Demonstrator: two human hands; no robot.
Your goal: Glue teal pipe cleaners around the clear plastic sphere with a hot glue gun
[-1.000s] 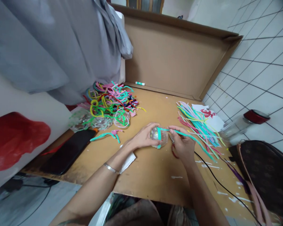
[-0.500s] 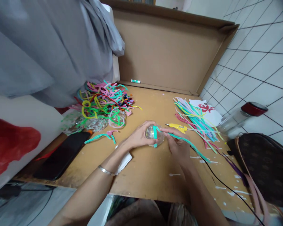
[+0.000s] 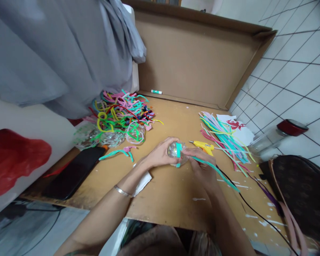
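Note:
My left hand (image 3: 161, 153) is closed around a small clear plastic ball (image 3: 172, 150) held above the middle of the table. A teal pipe cleaner (image 3: 214, 167) runs in a band across the ball, and its long free end trails to the right past my wrist. My right hand (image 3: 202, 163) pinches that pipe cleaner close against the ball's right side. Just beyond the right hand lies a yellow glue gun (image 3: 202, 145), its nozzle pointing left.
Left, a tangled heap of coloured pipe cleaners (image 3: 120, 110) sits behind clear balls (image 3: 110, 138) and a black phone (image 3: 74, 174). Right are straight pipe cleaners (image 3: 224, 137), a red-lidded bottle (image 3: 272, 137) and a brown bag (image 3: 301, 192). A cardboard panel (image 3: 194, 57) stands behind.
The whole view has shifted slightly, so things appear a little further right. My right hand has moved slightly along the teal band, closer over the ball's side; both grips stay the same.

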